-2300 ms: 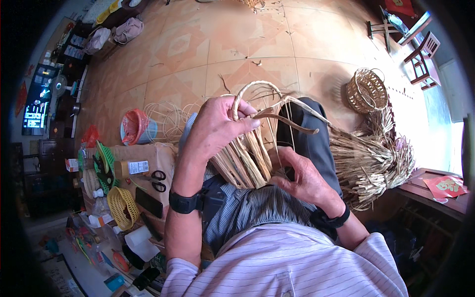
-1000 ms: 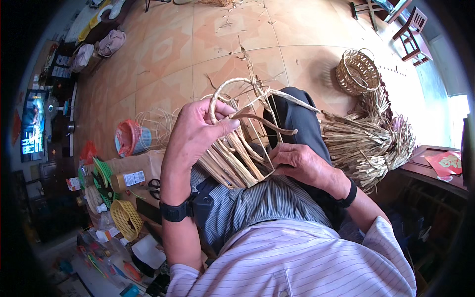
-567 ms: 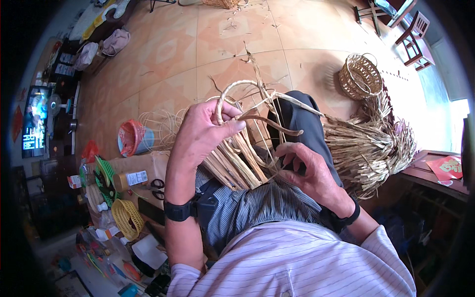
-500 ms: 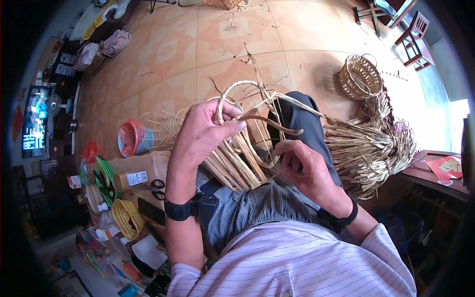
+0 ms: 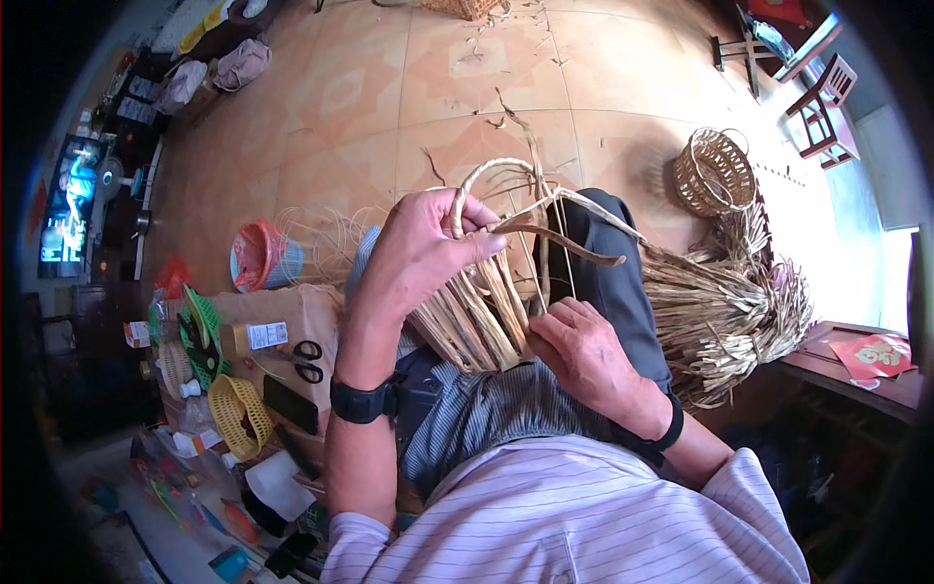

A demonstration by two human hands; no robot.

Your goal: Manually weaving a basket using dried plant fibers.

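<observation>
Between my hands, over my lap, is a ring of twisted dried plant stalk point(image 5: 496, 164). My left hand point(image 5: 433, 234) pinches its left side, thumb pressed against the fingers. A flat brown strip point(image 5: 574, 245) sticks out to the right from that grip. Several loose strands point(image 5: 530, 131) rise from the ring's far side. Lower and to the right, my right hand point(image 5: 589, 355) is closed with its fingertips together, near a thin strand point(image 5: 570, 263) hanging down; what it pinches is hidden. A bundle of dried stalks point(image 5: 472, 321) lies under my left hand, across my lap.
A large heap of dried stalks point(image 5: 730, 311) lies to my right, beside a woven basket point(image 5: 715, 173). On the left are a bucket point(image 5: 265, 255), scissors point(image 5: 307, 362), a yellow plastic basket point(image 5: 233, 419) and a phone point(image 5: 290, 404). A wooden chair point(image 5: 825, 112) stands far right.
My right hand has gone from loosely curled fingers to a closed pinch, slightly lower. In the picture, the ring and my left hand sit a little farther right.
</observation>
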